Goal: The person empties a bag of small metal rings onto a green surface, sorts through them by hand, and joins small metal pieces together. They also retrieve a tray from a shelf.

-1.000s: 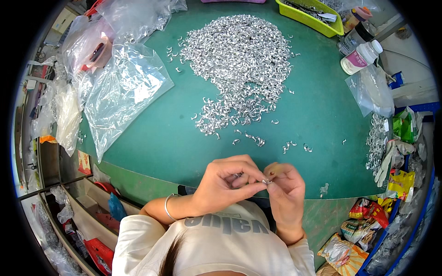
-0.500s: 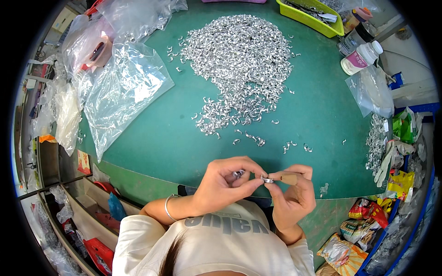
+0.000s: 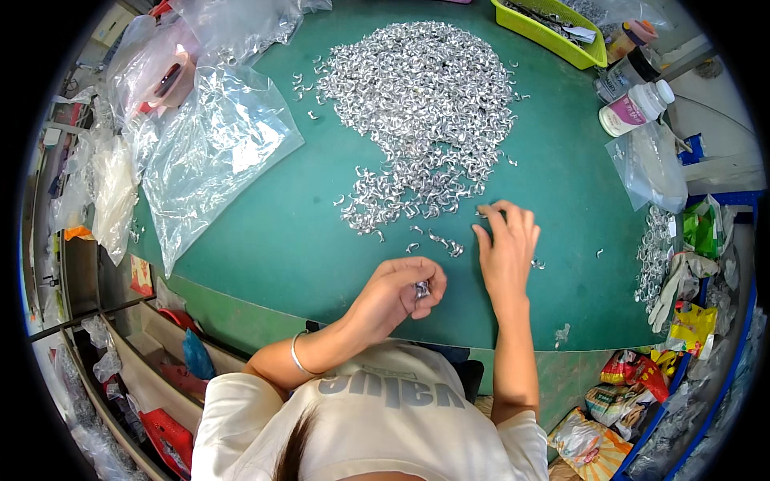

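Note:
A broad heap of small, curved, silvery metal pieces [image 3: 417, 92] covers the far middle of the green table. Below it, close to my body, my left hand [image 3: 399, 293] is curled around a few metal pieces [image 3: 421, 289], which glint between its fingers. My right hand [image 3: 507, 240] reaches over the table just right of the heap's lower end, thumb and fingers apart. Its fingertips are by a single loose metal piece [image 3: 480, 214]; whether they touch it is hard to tell. A few more loose pieces [image 3: 446, 243] lie between my two hands.
Clear plastic bags [image 3: 220, 152] spread over the table's left side. At the far right stand a yellow-green basket [image 3: 553, 36] and a white bottle with a purple label [image 3: 636, 108]. Along the right edge lie more metal pieces [image 3: 654, 256] and a whitish glove [image 3: 672, 295].
My hands have parted from a pinch on one metal piece. The right has moved forward toward the heap's edge and opened; the left has shifted slightly forward, still holding pieces.

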A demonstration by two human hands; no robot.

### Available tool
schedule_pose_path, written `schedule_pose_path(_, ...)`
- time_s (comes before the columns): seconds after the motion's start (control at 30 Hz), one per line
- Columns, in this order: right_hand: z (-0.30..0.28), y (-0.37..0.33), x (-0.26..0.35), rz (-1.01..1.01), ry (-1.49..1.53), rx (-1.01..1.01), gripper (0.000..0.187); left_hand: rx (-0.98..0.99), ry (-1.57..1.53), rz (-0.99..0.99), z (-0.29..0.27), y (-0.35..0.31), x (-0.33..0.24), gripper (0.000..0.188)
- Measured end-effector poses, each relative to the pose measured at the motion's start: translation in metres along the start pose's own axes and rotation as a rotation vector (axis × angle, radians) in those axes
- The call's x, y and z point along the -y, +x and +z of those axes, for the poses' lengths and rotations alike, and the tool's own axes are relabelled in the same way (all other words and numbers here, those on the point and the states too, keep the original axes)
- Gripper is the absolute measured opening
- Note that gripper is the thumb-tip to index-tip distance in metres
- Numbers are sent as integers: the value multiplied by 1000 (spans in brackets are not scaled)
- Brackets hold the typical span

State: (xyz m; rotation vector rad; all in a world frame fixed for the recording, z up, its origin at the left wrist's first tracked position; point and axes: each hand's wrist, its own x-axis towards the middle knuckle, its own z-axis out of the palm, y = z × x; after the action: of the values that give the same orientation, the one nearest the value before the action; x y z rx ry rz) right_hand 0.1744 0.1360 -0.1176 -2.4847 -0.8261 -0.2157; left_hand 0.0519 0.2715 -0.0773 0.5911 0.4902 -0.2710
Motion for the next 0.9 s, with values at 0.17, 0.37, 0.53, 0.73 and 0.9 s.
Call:
schedule_pose_path(0.17,0,-4,1,189,465,64,15,-106,38,73,-6,9,6,17)
schedule_pose_path(0.37,-18,-36,30,546,1742,250,13,-77,374,452,4,8,8,20)
schedule_pose_path(0.53,-30,-42,52,552,1662,133,14,-91,569,536,10,-2,3,15)
schedule_pose_path(0.73,-34,-45,55,393,1432,29,15,-86,570,538,11,-8,1,11)
schedule_pose_path(0.9,-45,-44,63,410,1393,30,18,-104,581,585,12,-11,3,11)
